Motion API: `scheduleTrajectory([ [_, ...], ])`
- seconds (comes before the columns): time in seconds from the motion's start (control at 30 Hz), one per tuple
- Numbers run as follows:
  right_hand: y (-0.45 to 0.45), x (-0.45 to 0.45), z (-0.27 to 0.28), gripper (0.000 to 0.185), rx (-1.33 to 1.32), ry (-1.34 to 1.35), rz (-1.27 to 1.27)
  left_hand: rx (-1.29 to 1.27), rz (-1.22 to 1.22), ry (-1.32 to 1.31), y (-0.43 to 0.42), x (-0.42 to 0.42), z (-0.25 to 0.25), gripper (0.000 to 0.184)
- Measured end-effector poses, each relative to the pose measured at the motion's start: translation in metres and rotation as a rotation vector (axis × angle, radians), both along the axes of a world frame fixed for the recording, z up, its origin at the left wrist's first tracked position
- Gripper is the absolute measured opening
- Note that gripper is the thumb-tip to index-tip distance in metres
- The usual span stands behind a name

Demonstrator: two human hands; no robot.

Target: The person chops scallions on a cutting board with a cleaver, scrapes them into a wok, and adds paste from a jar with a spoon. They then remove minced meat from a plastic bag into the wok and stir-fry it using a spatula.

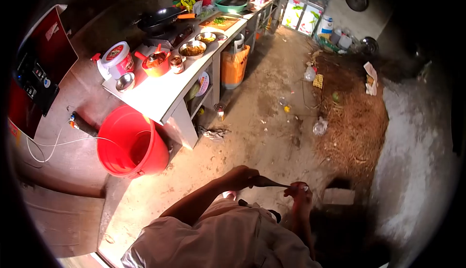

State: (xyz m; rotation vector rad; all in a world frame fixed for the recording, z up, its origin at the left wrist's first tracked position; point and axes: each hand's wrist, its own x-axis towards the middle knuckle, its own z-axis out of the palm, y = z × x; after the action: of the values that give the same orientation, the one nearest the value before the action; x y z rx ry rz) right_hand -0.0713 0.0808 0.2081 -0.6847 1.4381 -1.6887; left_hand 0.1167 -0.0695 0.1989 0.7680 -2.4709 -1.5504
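Low in the view, in front of my body, my left hand [240, 176] is closed on one end of a thin dark strip-like object [269, 182]. Its other end reaches my right hand [298, 190], whose fingers are bent around it, with a small pale bit showing at the fingertips. The object is stretched roughly level between the two hands, above the floor. What exactly it is, I cannot make out. Both hands are away from the counter.
A white counter [150, 91] at the left holds a red pot [156, 65], metal bowls, a wok [165, 18] and a cutting board. Below its near end stands a red bucket [131, 142]. Dry straw [349, 127] lies on the floor at the right.
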Motion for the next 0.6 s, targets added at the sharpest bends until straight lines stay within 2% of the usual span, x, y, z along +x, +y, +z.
scheduleTrajectory([
  [0.03, -0.018, -0.018, -0.001, 0.033, 0.005, 0.015, 0.020, 0.125, 0.076, 0.043, -0.023, -0.012, 0.005, 0.027],
  [0.07, -0.037, -0.041, -0.003, 0.034, -0.018, -0.025, -0.113, 0.249, 0.157, 0.091, -0.047, -0.022, 0.010, 0.031],
  [0.1, -0.060, -0.059, 0.000, 0.034, -0.042, -0.069, -0.243, 0.203, 0.204, 0.146, -0.075, -0.029, 0.010, 0.034],
  [0.13, -0.080, -0.075, 0.006, 0.032, -0.027, -0.083, -0.385, 0.080, 0.222, 0.043, -0.101, -0.034, 0.013, 0.033],
  [0.2, -0.114, -0.109, 0.000, 0.029, -0.052, -0.012, -0.499, -0.261, 0.247, -0.032, -0.144, -0.047, -0.006, 0.027],
  [0.3, -0.167, -0.148, -0.013, 0.030, 0.068, 0.064, -0.485, -0.121, 0.204, -0.024, -0.185, -0.064, -0.027, 0.023],
  [0.33, -0.188, -0.163, -0.023, 0.030, 0.060, 0.056, -0.469, -0.099, 0.170, -0.188, -0.200, -0.072, -0.031, 0.028],
  [0.4, -0.235, -0.190, -0.045, 0.033, 0.204, 0.052, -0.300, -0.003, 0.222, -0.398, -0.224, -0.088, -0.018, 0.042],
  [0.43, -0.262, -0.200, -0.060, 0.033, 0.120, -0.053, -0.241, -0.008, 0.203, -0.333, -0.238, -0.093, -0.032, 0.053],
  [0.53, -0.376, -0.215, -0.066, 0.028, 0.085, -0.536, -0.006, -0.149, 0.260, -0.329, -0.278, -0.117, -0.061, 0.050],
  [0.6, -0.455, -0.208, -0.036, 0.027, 0.026, -0.634, 0.137, 0.115, 0.161, -0.521, -0.318, -0.144, -0.024, 0.048],
])
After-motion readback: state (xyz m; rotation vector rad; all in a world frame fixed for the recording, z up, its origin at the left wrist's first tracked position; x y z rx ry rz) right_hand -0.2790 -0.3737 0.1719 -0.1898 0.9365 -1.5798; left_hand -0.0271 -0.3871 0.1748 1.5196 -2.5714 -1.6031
